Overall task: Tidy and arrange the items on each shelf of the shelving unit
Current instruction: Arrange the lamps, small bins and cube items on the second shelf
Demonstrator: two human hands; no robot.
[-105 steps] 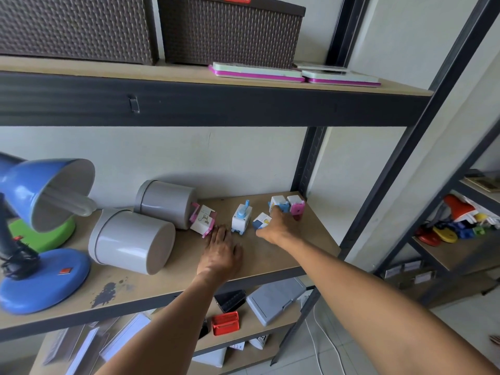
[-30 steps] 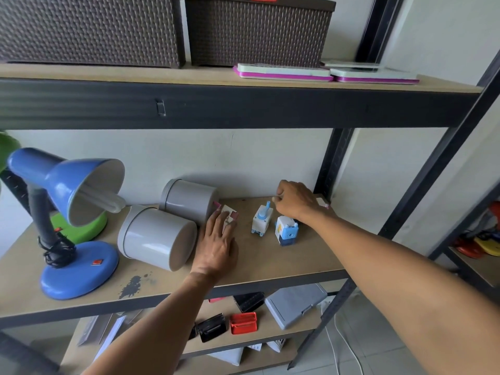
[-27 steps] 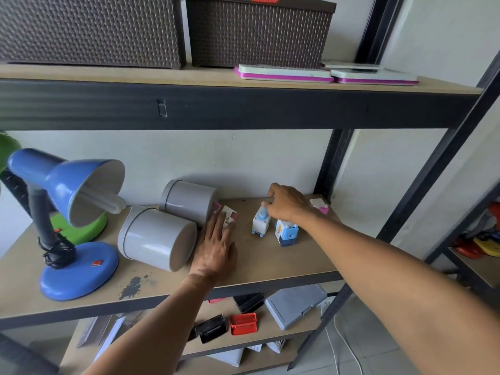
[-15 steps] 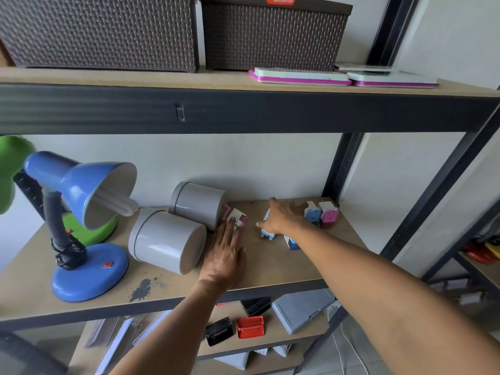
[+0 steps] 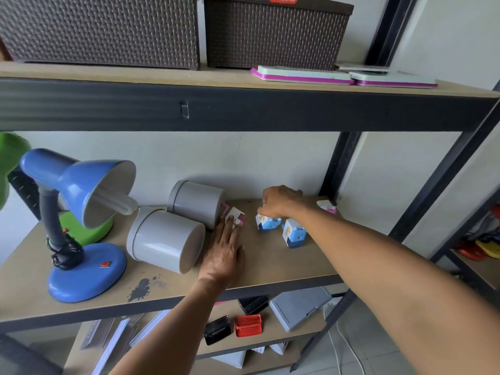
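Note:
On the middle shelf [image 5: 284, 269] stand several small toy-like sharpeners. My right hand [image 5: 278, 201] reaches over a blue-and-white one [image 5: 266, 223] and grips its top with curled fingers. A second blue-and-white one [image 5: 293, 234] stands just right of it, apart from the hand. A pink-and-white one [image 5: 327, 207] sits at the back right corner. My left hand [image 5: 224, 255] lies flat on the shelf, its fingertips touching a pink-and-white one [image 5: 238, 215] that leans by the grey canisters.
Two grey canisters [image 5: 165, 242] [image 5: 196, 203] lie on their sides left of my hands. A blue desk lamp [image 5: 78, 226] and a green lamp base [image 5: 84, 230] stand at the left. Wicker baskets [image 5: 273, 31] and flat pink-edged pads [image 5: 300, 75] fill the upper shelf. Small cases lie on the lower shelf [image 5: 295, 331].
My right hand has set a blue-and-white sharpener upright beside the other blue one and still holds its top. My left hand has stayed flat against the pink sharpener.

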